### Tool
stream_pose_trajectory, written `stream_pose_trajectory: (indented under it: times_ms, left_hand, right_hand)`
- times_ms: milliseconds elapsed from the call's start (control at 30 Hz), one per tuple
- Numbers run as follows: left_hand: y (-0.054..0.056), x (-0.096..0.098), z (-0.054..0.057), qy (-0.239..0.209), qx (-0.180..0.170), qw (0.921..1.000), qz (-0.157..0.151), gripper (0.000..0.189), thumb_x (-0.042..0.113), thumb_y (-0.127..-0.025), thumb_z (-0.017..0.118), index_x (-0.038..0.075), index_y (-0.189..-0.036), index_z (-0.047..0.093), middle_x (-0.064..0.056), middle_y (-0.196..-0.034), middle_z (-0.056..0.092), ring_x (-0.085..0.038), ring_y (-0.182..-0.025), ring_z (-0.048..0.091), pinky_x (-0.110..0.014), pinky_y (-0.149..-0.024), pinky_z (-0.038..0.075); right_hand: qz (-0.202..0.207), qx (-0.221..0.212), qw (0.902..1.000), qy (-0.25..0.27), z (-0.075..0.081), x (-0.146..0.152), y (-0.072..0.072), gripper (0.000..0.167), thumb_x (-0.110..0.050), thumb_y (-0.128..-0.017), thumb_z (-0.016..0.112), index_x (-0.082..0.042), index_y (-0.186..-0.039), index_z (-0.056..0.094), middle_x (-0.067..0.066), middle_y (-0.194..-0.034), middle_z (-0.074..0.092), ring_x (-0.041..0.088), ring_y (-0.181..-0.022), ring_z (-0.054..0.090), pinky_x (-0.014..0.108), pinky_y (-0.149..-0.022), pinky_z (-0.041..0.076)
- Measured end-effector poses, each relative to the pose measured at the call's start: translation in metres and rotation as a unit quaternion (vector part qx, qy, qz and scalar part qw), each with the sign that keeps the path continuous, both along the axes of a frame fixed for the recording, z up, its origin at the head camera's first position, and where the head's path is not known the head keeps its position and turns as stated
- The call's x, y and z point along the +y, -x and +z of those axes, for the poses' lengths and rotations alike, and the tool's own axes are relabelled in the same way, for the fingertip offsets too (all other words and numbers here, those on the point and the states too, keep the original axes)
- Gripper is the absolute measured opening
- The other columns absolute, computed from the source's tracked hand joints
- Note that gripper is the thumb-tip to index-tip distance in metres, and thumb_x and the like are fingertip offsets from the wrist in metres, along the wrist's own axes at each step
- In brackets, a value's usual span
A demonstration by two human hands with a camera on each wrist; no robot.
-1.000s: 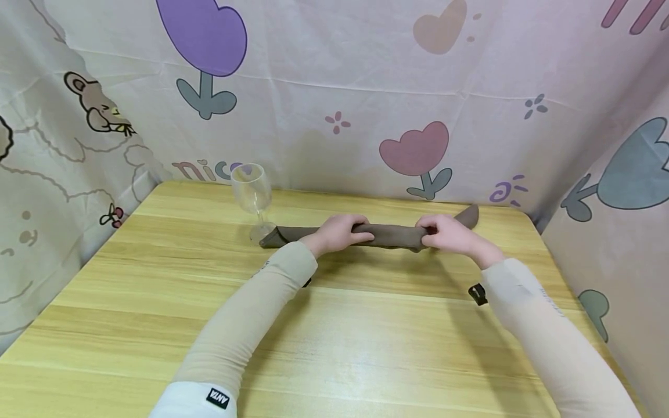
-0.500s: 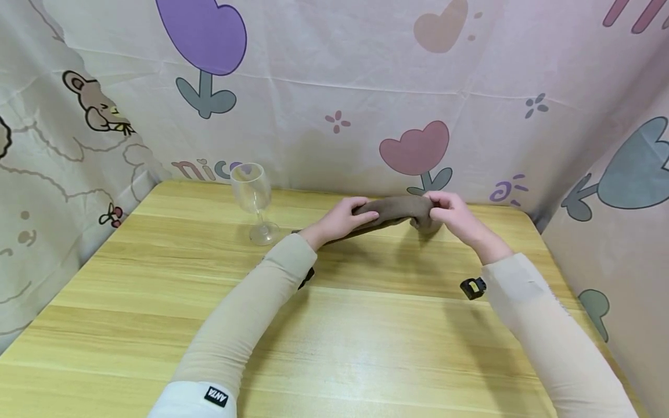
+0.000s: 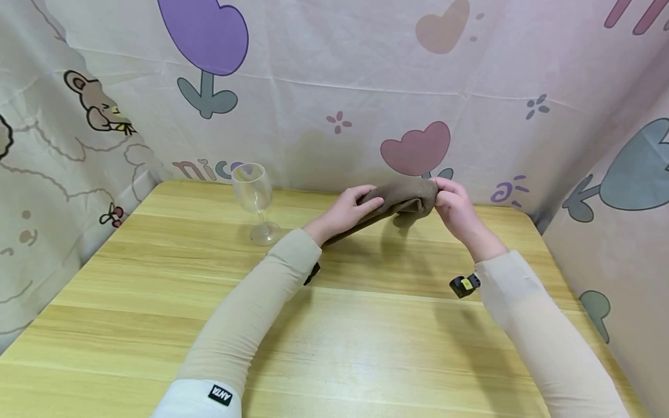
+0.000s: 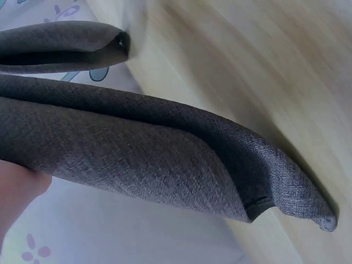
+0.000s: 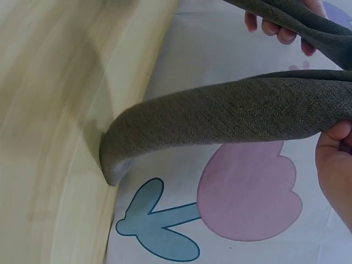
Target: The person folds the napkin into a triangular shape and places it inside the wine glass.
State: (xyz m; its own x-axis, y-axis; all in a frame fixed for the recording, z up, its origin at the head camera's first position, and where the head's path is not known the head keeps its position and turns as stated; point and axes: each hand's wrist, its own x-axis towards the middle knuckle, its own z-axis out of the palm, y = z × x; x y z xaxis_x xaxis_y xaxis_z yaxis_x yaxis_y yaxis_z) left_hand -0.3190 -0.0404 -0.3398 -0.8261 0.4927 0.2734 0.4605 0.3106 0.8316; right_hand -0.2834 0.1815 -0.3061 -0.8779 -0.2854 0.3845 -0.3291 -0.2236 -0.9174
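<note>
A rolled grey-brown cloth (image 3: 397, 191) is lifted above the table toward the back, bent in the middle. My left hand (image 3: 346, 213) grips it partway along, thumb on the near side. At the bend, my right hand (image 3: 459, 212) pinches the cloth, and a loose end hangs below. In the left wrist view the rolled layers of the cloth (image 4: 121, 148) slope down to a tail at the wooden surface. The right wrist view has the other end of the cloth (image 5: 220, 115) drooping to the tabletop, with my right hand (image 5: 336, 170) at the picture's edge.
A clear wine glass (image 3: 253, 194) stands upright at the back left, left of the cloth. The wooden table (image 3: 366, 348) ends at a printed curtain (image 3: 313, 87) behind. A small black camera (image 3: 464, 285) is strapped under the right wrist.
My right hand has raised its part of the cloth from near the table and brought it slightly back left, so the straight roll now bends. The left hand rose slightly; the wine glass stayed put.
</note>
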Motion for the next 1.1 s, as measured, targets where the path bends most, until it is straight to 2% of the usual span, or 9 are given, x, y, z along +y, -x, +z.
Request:
stream_pose_trajectory:
  times_ms: [67, 267, 433, 700, 900, 1000, 1100]
  left_hand:
    - [0.000, 0.001, 0.002, -0.014, 0.001, 0.9999, -0.003, 0.027, 0.021, -0.096, 0.053, 0.005, -0.116, 0.061, -0.008, -0.113, 0.063, -0.014, -0.100, 0.056, -0.027, -0.091, 0.044]
    - [-0.001, 0.002, 0.009, -0.045, -0.013, 0.9985, -0.027, 0.025, 0.019, -0.096, 0.052, 0.003, -0.114, 0.061, -0.010, -0.110, 0.062, -0.013, -0.097, 0.055, -0.025, -0.089, 0.044]
    - [-0.001, 0.004, 0.017, -0.064, -0.023, 0.9964, -0.050, 0.025, 0.018, -0.097, 0.050, 0.003, -0.113, 0.061, -0.009, -0.109, 0.062, -0.011, -0.095, 0.054, -0.023, -0.086, 0.044]
    - [-0.004, 0.005, 0.027, -0.074, -0.039, 0.9949, -0.057, 0.020, 0.017, -0.097, 0.050, 0.001, -0.104, 0.060, -0.007, -0.096, 0.059, -0.009, -0.084, 0.052, -0.021, -0.076, 0.044]
    - [-0.003, 0.007, 0.032, -0.069, -0.068, 0.9936, -0.059, 0.027, 0.017, -0.096, 0.052, 0.005, -0.120, 0.056, -0.008, -0.111, 0.061, -0.009, -0.095, 0.054, -0.020, -0.083, 0.044]
    - [-0.003, 0.008, 0.034, -0.075, -0.083, 0.9919, -0.062, 0.033, 0.016, -0.096, 0.052, 0.006, -0.127, 0.051, -0.011, -0.117, 0.060, -0.010, -0.099, 0.055, -0.020, -0.086, 0.044]
    - [-0.002, 0.008, 0.036, -0.083, -0.088, 0.9905, -0.064, 0.035, 0.014, -0.096, 0.052, 0.005, -0.129, 0.049, -0.011, -0.114, 0.060, -0.009, -0.096, 0.055, -0.020, -0.084, 0.044]
  right_hand:
    - [0.010, -0.003, 0.9999, 0.013, 0.001, 0.000, 0.001, 0.046, 0.010, -0.068, 0.023, -0.013, -0.072, 0.062, -0.006, -0.074, 0.058, 0.006, -0.072, 0.050, 0.020, -0.069, 0.041]
    - [0.040, -0.022, 0.9978, 0.047, 0.005, 0.000, 0.002, 0.053, 0.010, -0.067, 0.018, -0.013, -0.076, 0.065, -0.006, -0.073, 0.059, 0.006, -0.070, 0.052, 0.019, -0.066, 0.043]
    - [0.099, -0.030, 0.9907, 0.087, 0.009, 0.002, 0.005, 0.059, 0.010, -0.066, 0.011, -0.009, -0.080, 0.066, -0.003, -0.071, 0.059, 0.009, -0.066, 0.052, 0.020, -0.063, 0.043]
    - [0.161, -0.009, 0.9812, 0.106, 0.013, 0.002, 0.009, 0.054, 0.010, -0.062, 0.007, -0.008, -0.067, 0.057, -0.002, -0.068, 0.055, 0.010, -0.066, 0.051, 0.020, -0.062, 0.042]
    - [0.181, -0.007, 0.9764, 0.117, 0.017, -0.002, 0.008, 0.040, 0.010, -0.059, 0.002, -0.010, -0.057, 0.037, -0.007, -0.061, 0.052, 0.009, -0.060, 0.045, 0.020, -0.058, 0.037]
    - [0.184, -0.010, 0.9752, 0.123, 0.018, -0.005, 0.008, 0.041, 0.010, -0.059, 0.002, -0.011, -0.055, 0.036, -0.008, -0.061, 0.051, 0.009, -0.059, 0.043, 0.020, -0.057, 0.037]
    - [0.194, -0.019, 0.9709, 0.138, 0.018, -0.006, 0.009, 0.042, 0.010, -0.060, 0.000, -0.010, -0.056, 0.037, -0.007, -0.063, 0.056, 0.009, -0.060, 0.047, 0.020, -0.057, 0.039]
